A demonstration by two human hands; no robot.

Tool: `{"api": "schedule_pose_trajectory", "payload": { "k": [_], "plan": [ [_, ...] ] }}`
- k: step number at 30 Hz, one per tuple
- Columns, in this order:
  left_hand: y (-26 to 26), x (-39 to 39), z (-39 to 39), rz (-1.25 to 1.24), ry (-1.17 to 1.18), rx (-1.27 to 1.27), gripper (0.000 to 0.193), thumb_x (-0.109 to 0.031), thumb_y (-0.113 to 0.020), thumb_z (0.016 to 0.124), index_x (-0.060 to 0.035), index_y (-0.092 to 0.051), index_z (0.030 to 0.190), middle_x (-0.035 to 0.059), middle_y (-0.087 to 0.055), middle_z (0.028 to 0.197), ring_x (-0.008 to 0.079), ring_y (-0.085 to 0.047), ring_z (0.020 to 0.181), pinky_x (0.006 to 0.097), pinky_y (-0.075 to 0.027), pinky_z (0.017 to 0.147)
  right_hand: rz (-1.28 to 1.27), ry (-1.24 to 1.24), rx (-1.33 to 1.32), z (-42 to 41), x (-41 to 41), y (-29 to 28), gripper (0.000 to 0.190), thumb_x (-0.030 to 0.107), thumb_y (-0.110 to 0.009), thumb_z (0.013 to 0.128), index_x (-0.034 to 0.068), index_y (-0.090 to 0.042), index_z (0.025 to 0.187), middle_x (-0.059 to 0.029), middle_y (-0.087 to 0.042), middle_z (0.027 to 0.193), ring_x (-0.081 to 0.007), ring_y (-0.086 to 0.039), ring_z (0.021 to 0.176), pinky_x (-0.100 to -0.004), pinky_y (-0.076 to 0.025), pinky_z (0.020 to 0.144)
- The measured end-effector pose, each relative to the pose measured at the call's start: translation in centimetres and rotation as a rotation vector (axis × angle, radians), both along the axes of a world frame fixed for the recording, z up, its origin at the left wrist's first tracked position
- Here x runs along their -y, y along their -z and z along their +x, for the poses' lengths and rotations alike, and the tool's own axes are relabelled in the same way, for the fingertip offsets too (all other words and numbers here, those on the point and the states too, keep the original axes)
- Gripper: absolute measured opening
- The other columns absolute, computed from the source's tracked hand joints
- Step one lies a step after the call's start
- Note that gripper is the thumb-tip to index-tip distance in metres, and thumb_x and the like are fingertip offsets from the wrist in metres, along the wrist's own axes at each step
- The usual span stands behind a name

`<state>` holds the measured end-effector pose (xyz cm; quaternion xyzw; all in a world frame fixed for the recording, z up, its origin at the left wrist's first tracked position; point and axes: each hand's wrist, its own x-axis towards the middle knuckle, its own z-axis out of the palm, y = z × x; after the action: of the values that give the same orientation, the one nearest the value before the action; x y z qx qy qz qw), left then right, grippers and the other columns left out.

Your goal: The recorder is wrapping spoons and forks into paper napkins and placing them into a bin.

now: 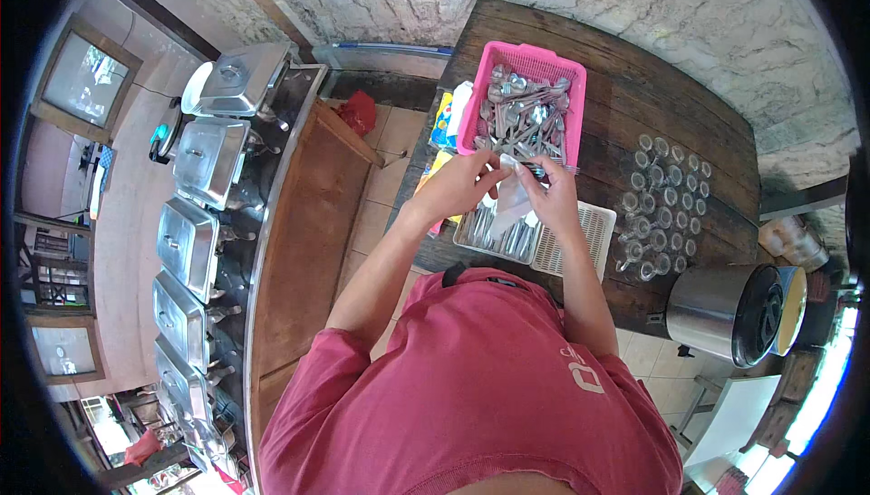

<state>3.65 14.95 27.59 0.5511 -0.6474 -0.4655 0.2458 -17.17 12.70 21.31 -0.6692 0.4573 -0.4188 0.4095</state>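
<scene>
My left hand [457,183] pinches the upper edge of a thin white paper sleeve or napkin [510,208]. The fingers of my right hand [554,197] grip its other side, and metal cutlery [535,169] shows at those fingers; which pieces cannot be made out. Just beyond both hands sits a pink plastic basket [581,97] heaped with loose metal spoons and forks [523,111]. Below the paper, a pale tray [469,245] contains cutlery in white wrapping [499,233], partly covered by the paper. Beside it, under my right forearm, is a cream woven-pattern plastic basket [591,233].
Several glass mugs [656,206] stand in rows on the dark wooden table [612,80]. A steel pot-like container [714,311] is at its right end. Yellow and blue packets [442,117] lie left of the pink basket. Chafing dishes [211,162] line a counter further left.
</scene>
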Motion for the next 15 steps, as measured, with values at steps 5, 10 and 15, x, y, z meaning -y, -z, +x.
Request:
{"api": "schedule_pose_trajectory", "payload": {
  "k": [5,10,15],
  "plan": [
    [2.0,-0.3,0.3,-0.181,0.003,0.125,0.033,-0.030,-0.066,0.101,-0.0026,-0.052,0.112,0.0147,-0.074,0.082,0.0265,-0.070,0.066,0.0394,-0.052,0.061,-0.089,0.003,-0.093,-0.1,0.2,0.9,0.016,0.014,-0.073,0.093,-0.002,-0.070,0.097,-0.0125,-0.071,0.082,-0.0161,-0.066,0.075,-0.0319,-0.051,0.073],
    [1.7,-1.0,-0.2,-0.371,-0.021,0.183,0.032,-0.028,-0.069,0.099,-0.0046,-0.050,0.110,0.0184,-0.075,0.086,0.0379,-0.074,0.081,0.0461,-0.055,0.069,-0.022,-0.009,-0.056,-0.2,-0.1,0.1,0.017,0.014,-0.074,0.093,-0.002,-0.069,0.096,-0.0135,-0.070,0.080,-0.0180,-0.067,0.074,-0.0331,-0.051,0.071],
    [1.6,-1.3,-0.6,-0.427,-0.024,0.178,0.030,-0.025,-0.069,0.097,-0.0060,-0.061,0.118,0.0201,-0.074,0.086,0.0410,-0.072,0.085,0.0476,-0.055,0.072,-0.099,-0.023,-0.073,-0.5,-0.2,-0.3,0.017,0.015,-0.074,0.093,-0.001,-0.070,0.098,-0.0146,-0.071,0.082,-0.0214,-0.070,0.074,-0.0333,-0.052,0.070]
  ]
}}
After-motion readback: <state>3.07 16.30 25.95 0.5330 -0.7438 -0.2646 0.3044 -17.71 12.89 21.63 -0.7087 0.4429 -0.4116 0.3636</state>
